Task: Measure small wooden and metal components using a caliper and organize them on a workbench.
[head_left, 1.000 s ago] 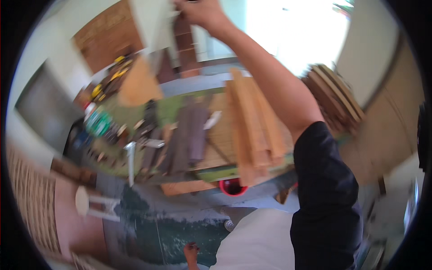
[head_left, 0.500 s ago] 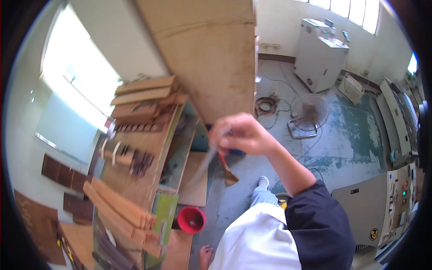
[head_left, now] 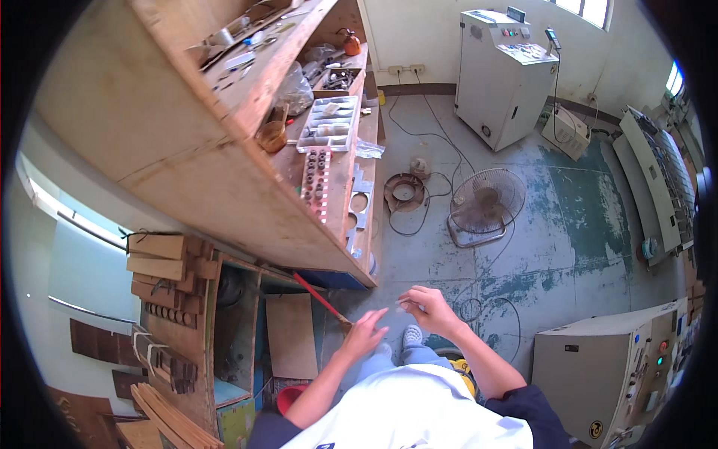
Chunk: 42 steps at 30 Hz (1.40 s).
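My two hands are close together in front of my body, above my shoes. My left hand [head_left: 364, 334] has its fingers stretched out and apart, pointing toward the right hand, with nothing visible in it. My right hand [head_left: 428, 308] is bent at the fingers, thumb and fingertips drawn together as in a pinch. Something pale and thin may be between those fingertips, too small to make out. Behind the left hand, a red stick handle [head_left: 318, 295] leans by the cabinet. Beside my left forearm, which partly covers it, is a red bucket [head_left: 288, 398].
A tall wooden shelf [head_left: 247, 168] holds a parts tray [head_left: 329, 123] and loose tools. Stacked wood pieces [head_left: 161, 262] lie on the left bench. A floor fan [head_left: 490, 200], cables and a coil [head_left: 404, 192] are ahead. Grey machine cabinets [head_left: 598, 367] stand at right.
My right hand has come down and nearer my body; the translucent strip seen hanging from it no longer shows clearly. My left hand has risen beside it. The view has swung toward the shelf.
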Each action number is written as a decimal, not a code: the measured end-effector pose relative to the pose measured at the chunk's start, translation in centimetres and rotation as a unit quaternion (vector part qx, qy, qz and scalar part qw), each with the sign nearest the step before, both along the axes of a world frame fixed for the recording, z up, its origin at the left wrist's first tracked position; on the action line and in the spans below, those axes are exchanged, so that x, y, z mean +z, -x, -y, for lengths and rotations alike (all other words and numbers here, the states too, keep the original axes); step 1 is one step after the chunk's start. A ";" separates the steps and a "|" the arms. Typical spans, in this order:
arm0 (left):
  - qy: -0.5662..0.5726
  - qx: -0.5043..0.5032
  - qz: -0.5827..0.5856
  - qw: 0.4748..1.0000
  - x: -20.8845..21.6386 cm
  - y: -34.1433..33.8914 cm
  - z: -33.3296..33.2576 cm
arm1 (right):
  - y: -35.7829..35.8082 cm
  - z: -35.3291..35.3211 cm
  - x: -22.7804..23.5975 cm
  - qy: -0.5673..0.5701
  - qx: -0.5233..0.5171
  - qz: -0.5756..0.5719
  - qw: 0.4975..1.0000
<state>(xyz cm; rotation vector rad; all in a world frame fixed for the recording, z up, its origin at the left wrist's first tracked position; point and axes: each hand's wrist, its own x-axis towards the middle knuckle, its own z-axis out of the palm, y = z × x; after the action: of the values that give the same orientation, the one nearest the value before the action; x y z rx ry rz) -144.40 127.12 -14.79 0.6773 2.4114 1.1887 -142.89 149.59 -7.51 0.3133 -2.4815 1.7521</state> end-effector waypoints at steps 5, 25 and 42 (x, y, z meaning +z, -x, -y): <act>-0.025 -0.124 -0.085 0.988 -0.6 7.5 -11.5 | 2.8 -6.8 -1.4 0.054 -0.097 0.042 0.993; 0.073 0.219 0.176 0.957 -21.4 38.4 -23.0 | 30.5 -24.8 -21.6 -0.138 -0.053 0.214 0.966; 0.386 0.486 -0.013 0.784 -38.6 45.5 -16.4 | 33.2 -36.4 -35.4 -0.179 0.125 0.332 0.918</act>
<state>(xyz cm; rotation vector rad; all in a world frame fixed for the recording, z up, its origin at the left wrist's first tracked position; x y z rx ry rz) -189.89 143.57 -53.39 -0.9066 2.9533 0.2684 -176.07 185.94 -42.94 0.0504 -3.3984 1.6813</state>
